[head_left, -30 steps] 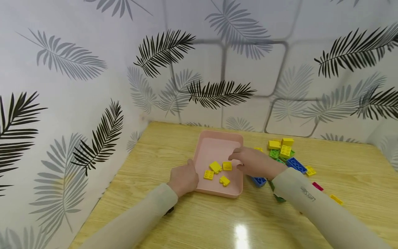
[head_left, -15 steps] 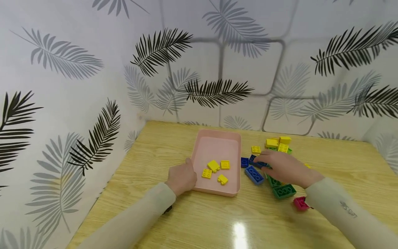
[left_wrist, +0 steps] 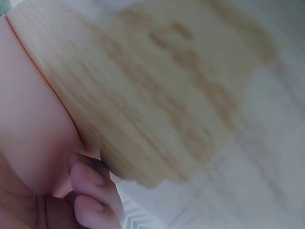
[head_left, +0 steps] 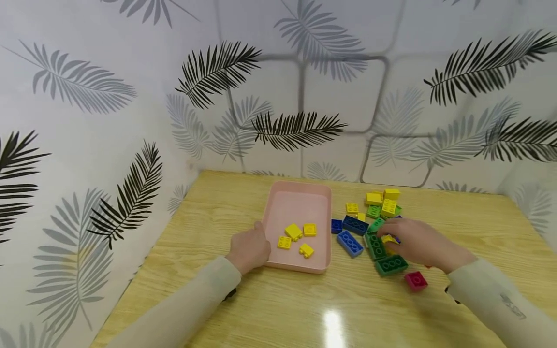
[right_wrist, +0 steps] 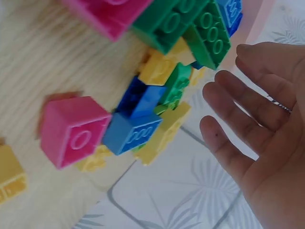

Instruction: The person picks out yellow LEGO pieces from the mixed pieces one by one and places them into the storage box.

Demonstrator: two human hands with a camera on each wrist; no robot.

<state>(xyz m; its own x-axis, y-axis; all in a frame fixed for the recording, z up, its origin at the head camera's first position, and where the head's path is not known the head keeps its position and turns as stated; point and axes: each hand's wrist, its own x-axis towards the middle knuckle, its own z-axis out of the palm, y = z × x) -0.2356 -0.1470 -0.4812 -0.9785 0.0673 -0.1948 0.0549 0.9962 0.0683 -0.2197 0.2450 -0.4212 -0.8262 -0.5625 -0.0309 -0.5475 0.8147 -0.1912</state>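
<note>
The pink tray [head_left: 299,187] lies on the table with several yellow bricks [head_left: 293,232] inside it. My left hand [head_left: 249,249] grips the tray's left edge near its front corner; in the left wrist view its fingers [left_wrist: 95,191] are curled. Over the loose building bricks right of the tray hovers my right hand [head_left: 419,241], fingers slightly bent. Between its fingertips and the pile, a yellow brick [head_left: 388,239] sits beside a dark green brick [head_left: 375,245]. The right wrist view has this hand [right_wrist: 267,114] with spread fingers, holding nothing.
Blue bricks [head_left: 350,243] lie just right of the tray. A green brick [head_left: 391,265] and a pinkish-red brick [head_left: 416,281] are nearer the front. More yellow bricks [head_left: 374,198] are heaped at the back of the pile. A patterned curtain [head_left: 300,96] stands behind the table.
My right hand has moved from the tray's right side over to the brick pile, reaching toward a yellow brick. My left hand stays at the tray. The view has shifted slightly.
</note>
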